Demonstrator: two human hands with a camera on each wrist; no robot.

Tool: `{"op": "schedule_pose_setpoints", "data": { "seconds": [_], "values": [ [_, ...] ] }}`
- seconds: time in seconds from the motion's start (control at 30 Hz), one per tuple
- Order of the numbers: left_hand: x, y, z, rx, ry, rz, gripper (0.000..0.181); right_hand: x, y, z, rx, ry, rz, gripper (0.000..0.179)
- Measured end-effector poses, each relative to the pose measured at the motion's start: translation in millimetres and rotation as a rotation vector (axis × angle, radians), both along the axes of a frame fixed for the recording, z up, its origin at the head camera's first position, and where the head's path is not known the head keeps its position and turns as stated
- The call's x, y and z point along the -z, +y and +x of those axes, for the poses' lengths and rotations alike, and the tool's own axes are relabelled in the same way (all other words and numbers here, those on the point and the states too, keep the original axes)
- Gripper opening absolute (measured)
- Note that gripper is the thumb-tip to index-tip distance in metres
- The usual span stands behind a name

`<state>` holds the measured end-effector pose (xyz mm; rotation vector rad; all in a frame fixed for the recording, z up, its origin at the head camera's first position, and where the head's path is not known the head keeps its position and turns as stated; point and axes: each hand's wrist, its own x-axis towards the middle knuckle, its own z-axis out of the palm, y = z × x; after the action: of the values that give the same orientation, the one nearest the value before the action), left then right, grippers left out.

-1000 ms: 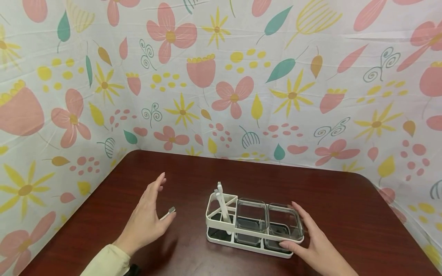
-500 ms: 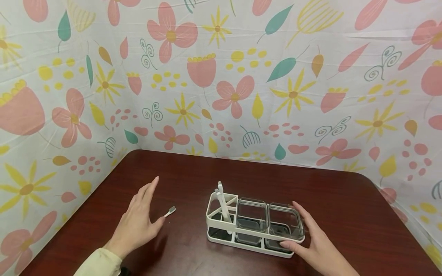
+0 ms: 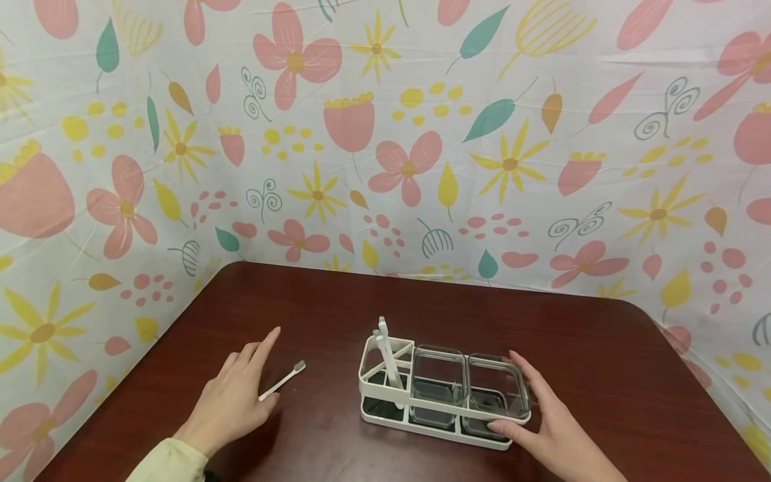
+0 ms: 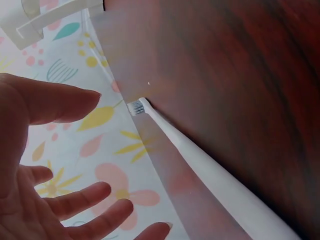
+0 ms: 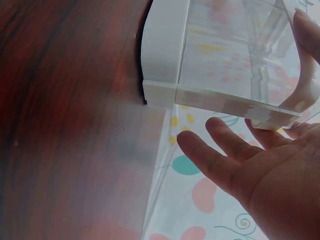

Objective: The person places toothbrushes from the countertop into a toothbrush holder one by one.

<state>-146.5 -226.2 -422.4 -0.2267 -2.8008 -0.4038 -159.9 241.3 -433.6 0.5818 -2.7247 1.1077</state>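
Note:
A white toothbrush (image 3: 282,383) with grey bristles lies on the table. My left hand (image 3: 231,395) hovers beside it, fingers extended and holding nothing; in the head view it overlaps the handle's near end. In the left wrist view, the toothbrush (image 4: 200,167) shows apart from the thumb and fingers. My right hand (image 3: 551,418) grips the right end of a white toothbrush holder (image 3: 440,404), thumb at the front and a finger at the back. Two clear cups (image 3: 438,375) sit side by side in the holder. White toothbrushes (image 3: 390,361) lean upright in its divided left section.
The dark reddish-brown table (image 3: 337,308) has rounded far corners. A white curtain (image 3: 458,221) printed with pink, yellow and green flowers and leaves hangs behind it and along the left side.
My left hand has drawn back to the left and lowered, leaving more of the lying toothbrush in sight. The right hand and the holder have stayed in place.

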Motion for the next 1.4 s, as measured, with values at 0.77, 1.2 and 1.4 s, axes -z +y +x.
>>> {"op": "schedule_pose_setpoints", "data": {
  "seconds": [0.77,1.2,1.4],
  "values": [
    [4.9,-4.5,-2.9,-0.034,-0.183,-0.114,0.065,1.8,0,-0.8,-0.009,0.003,-0.021,0.1],
    [12.5,-3.1,-4.4,-0.019,-0.187,-0.184,0.042,1.1,-1,-0.3,-0.012,0.015,-0.027,0.1],
    [12.0,-1.4,-6.1,-0.006,-0.193,-0.172,0.037,-0.7,0,0.2,0.006,-0.024,0.002,0.099]
  ]
}}
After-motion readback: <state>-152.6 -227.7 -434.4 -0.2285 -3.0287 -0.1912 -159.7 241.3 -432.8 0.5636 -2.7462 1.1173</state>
